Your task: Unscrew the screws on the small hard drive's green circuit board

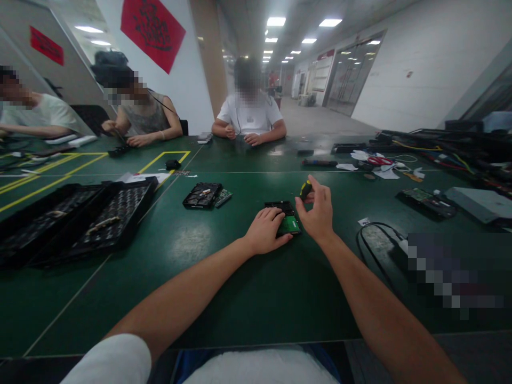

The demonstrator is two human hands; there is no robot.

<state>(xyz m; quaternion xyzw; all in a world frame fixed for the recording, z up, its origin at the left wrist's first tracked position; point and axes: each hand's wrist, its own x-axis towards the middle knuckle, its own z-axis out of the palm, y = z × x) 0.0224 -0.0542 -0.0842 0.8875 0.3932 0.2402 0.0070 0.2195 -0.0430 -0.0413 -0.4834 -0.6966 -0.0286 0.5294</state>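
White shirt (260, 367) of the wearer is closest to cam, at bottom edge, just below the near edge of the green surface (256, 304). L hand (266, 230) lies palm-down on a circuit board (291, 226), green, approx mid-surface; fingers bent over its L side, thumb along near edge. Can't tell if L hand grips or only presses. Black part (280, 205) sits right at the board's far side, partly hidden by fingers.

R hand (320, 208) is raised just R of the board, thumb + fingers pinching a yellow/black tool (306, 189), prob. a screwdriver; tip hard to make out.

L of the hands: black case (202, 196) w/ a small metal piece (223, 198) right beside it. Farther L, black tray (139, 223) w/ a light-coloured strip (103, 225) in it, and another tray next to it.

R side: dark drive (426, 204) near a grey box (480, 204), looped cable (362, 242) closer in, heap of wires (436, 146) at far R. Across the surface: person in white tee (250, 117), hands apart; two more ppl to the L.
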